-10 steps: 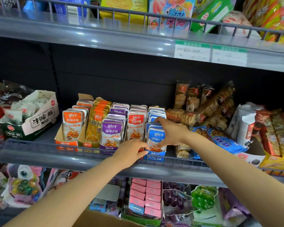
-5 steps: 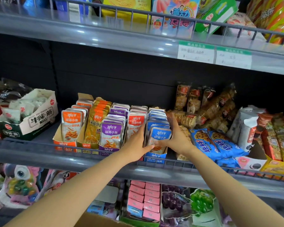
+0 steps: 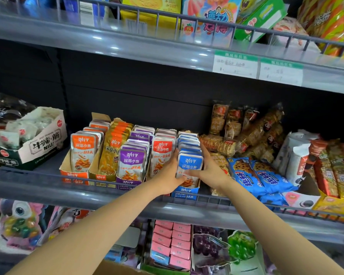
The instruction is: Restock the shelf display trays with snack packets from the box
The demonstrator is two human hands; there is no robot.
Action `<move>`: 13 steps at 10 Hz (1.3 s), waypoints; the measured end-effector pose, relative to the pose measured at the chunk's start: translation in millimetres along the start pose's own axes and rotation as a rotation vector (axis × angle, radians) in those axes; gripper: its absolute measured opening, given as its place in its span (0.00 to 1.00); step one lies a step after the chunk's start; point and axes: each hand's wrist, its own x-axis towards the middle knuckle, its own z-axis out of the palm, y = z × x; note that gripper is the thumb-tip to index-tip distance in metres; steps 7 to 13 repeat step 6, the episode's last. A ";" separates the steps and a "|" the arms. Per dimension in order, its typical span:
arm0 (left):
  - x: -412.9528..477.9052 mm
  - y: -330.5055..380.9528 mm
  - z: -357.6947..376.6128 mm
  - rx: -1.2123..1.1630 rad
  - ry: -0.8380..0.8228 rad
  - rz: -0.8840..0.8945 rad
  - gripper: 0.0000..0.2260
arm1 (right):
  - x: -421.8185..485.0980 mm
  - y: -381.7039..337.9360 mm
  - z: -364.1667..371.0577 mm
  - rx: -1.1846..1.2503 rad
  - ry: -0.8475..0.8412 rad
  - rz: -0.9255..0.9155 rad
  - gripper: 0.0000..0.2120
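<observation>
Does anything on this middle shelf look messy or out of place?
The wrapped cracker rolls right of the blue fish-snack tray lie in a jumbled heap, some flat, some leaning. The white NIU box sits angled with a ragged torn top.

Open gap above packets (image 3: 190, 163) (upper shelf (image 3: 127, 43) overhead).

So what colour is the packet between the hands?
Blue front packet, white lettering; head view.

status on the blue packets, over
Left hand and right hand grip the blue packets from both sides. Packets upright in tray. Nothing in the way.
</observation>
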 end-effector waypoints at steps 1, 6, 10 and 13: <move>-4.5 4.4 -1.8 -0.048 0.032 0.003 0.34 | -1.1 3.4 12.8 0.090 0.084 0.016 0.40; -41.8 1.2 -22.6 0.152 -0.043 -0.086 0.26 | -9.1 1.5 24.9 0.403 0.213 0.254 0.39; -41.8 1.2 -22.6 0.152 -0.043 -0.086 0.26 | -9.1 1.5 24.9 0.403 0.213 0.254 0.39; -41.8 1.2 -22.6 0.152 -0.043 -0.086 0.26 | -9.1 1.5 24.9 0.403 0.213 0.254 0.39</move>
